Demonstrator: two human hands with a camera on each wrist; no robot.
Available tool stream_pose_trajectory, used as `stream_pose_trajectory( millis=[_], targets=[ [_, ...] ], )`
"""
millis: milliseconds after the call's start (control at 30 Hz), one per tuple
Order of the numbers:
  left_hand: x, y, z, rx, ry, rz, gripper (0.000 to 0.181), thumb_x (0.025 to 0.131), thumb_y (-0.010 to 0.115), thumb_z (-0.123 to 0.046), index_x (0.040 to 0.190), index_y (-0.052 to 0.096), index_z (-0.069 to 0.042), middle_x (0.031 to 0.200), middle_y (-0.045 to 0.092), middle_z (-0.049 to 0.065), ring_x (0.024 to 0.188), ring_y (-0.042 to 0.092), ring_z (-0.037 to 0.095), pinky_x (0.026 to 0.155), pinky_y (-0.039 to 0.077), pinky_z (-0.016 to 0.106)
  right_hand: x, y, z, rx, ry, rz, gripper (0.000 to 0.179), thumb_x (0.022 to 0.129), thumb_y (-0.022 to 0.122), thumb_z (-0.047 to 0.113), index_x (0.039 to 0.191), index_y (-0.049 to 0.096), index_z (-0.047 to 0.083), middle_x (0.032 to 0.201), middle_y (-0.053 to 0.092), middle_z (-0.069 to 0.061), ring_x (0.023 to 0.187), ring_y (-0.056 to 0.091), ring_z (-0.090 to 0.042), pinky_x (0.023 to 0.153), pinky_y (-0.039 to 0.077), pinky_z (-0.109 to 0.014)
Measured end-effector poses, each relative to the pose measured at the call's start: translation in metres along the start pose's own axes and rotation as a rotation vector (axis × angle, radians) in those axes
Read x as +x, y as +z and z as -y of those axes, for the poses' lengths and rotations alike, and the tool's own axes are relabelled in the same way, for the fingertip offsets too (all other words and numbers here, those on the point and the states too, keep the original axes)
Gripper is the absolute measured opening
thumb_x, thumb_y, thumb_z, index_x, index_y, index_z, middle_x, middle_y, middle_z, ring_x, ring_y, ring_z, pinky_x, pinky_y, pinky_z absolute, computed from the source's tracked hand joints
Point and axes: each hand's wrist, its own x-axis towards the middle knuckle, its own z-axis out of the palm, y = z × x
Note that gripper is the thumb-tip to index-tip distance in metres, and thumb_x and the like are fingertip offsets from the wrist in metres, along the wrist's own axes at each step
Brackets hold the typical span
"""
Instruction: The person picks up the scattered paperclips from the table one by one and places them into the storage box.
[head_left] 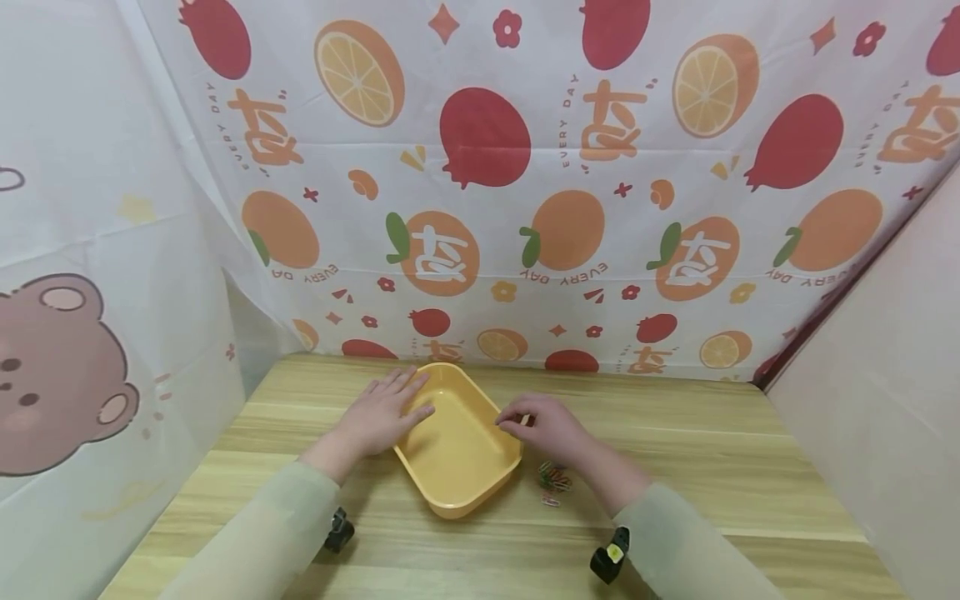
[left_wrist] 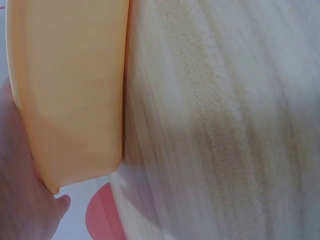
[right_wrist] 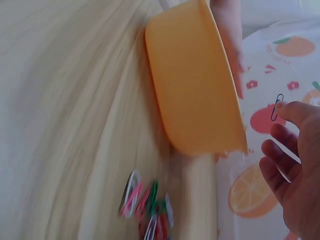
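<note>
A yellow plastic basin [head_left: 453, 450] sits at an angle on the wooden table, in front of me. My left hand [head_left: 381, 414] rests over its left rim with fingers spread and straight; in the left wrist view part of that hand [left_wrist: 22, 185] lies along the basin's edge. My right hand [head_left: 551, 427] is over the basin's right rim. Between thumb and fingertip it pinches a single dark paper clip [right_wrist: 274, 112], which shows in the right wrist view. On the table right of the basin lies a small pile of coloured paper clips [head_left: 553, 477], pink, green, red and white.
The wooden table [head_left: 675, 492] ends at a hanging white cloth [head_left: 480, 225] printed with fruit. White walls stand at both sides, the left one bearing a printed bear [head_left: 60, 375]. Black wrist cameras [head_left: 609, 557] sit at both sleeves.
</note>
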Motion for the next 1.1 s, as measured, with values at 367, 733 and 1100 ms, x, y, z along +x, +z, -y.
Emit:
stream_pose_trajectory(
  millis=[367,733,1100],
  targets=[
    [0.000,-0.001,-0.002,-0.007,-0.011,0.016,0.072,0.100,0.038,-0.063,0.157,0.030,-0.020,0.163,0.022,0.012,0.148,0.020,0.039,0.118,0.014,0.062,0.026,0.022,0.017,0.001,-0.072,0.100,0.011,0.094,0.071,0.023,0.099,0.078,0.017,0.091,0.068,0.015,0.077,0.056,-0.003,0.069,0.051,-0.020],
    [0.002,0.000,-0.002,0.015,-0.014,0.022,0.071,0.100,0.039,-0.061,0.158,0.030,-0.021,0.163,0.022,0.011,0.149,0.018,0.038,0.118,0.016,0.061,0.041,0.040,0.026,-0.183,-0.132,0.319,0.010,0.094,0.070,0.025,0.098,0.079,0.020,0.087,0.063,0.016,0.078,0.055,0.001,0.071,0.047,-0.016],
    [0.000,0.000,0.001,0.017,-0.011,0.023,0.077,0.098,0.033,-0.069,0.158,0.030,-0.020,0.163,0.022,0.010,0.149,0.019,0.038,0.118,0.016,0.061,0.057,0.065,0.029,-0.405,-0.162,0.459,0.007,0.092,0.071,0.027,0.089,0.077,0.029,0.080,0.055,0.017,0.071,0.050,0.001,0.067,0.041,-0.014]
  ],
)
